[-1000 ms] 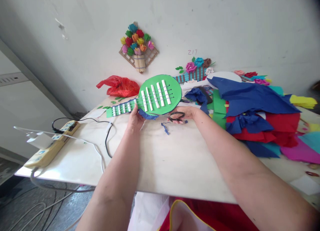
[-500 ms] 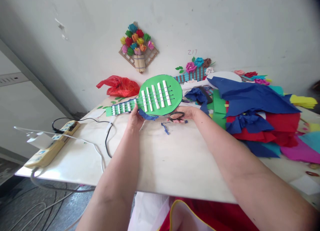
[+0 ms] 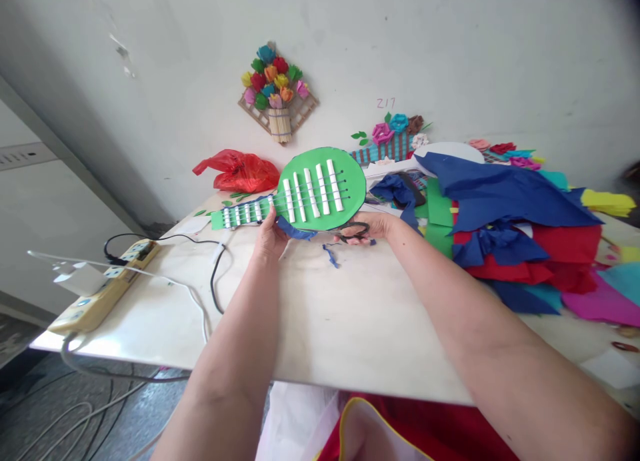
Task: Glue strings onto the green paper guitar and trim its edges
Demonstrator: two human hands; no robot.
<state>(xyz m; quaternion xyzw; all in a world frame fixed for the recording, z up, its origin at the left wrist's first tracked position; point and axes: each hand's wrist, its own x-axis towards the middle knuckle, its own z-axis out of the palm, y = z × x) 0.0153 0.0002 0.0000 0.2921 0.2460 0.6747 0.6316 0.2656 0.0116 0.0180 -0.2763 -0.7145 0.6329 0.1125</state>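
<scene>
A green paper guitar (image 3: 300,164) with white rolled-paper strips and thin strings is held up over the table, its neck pointing left. My left hand (image 3: 273,234) grips it where the neck meets the round body, thumb on the front. In my right hand (image 3: 373,226) are black-handled scissors (image 3: 354,231), below the body's lower right edge; their blades are mostly hidden by the guitar. Blue paper (image 3: 296,230) shows along the guitar's lower edge. A blue paper scrap (image 3: 331,256) lies on the table under it.
Blue, red and green paper sheets (image 3: 505,188) are heaped at the right. A power strip (image 3: 107,291) with cables sits at the left edge. Behind the guitar lies a red plastic bag (image 3: 245,172). Paper flowers (image 3: 273,81) hang on the wall.
Almost nothing differs; the guitar's body has shifted very slightly to the right. Both hands keep their hold.
</scene>
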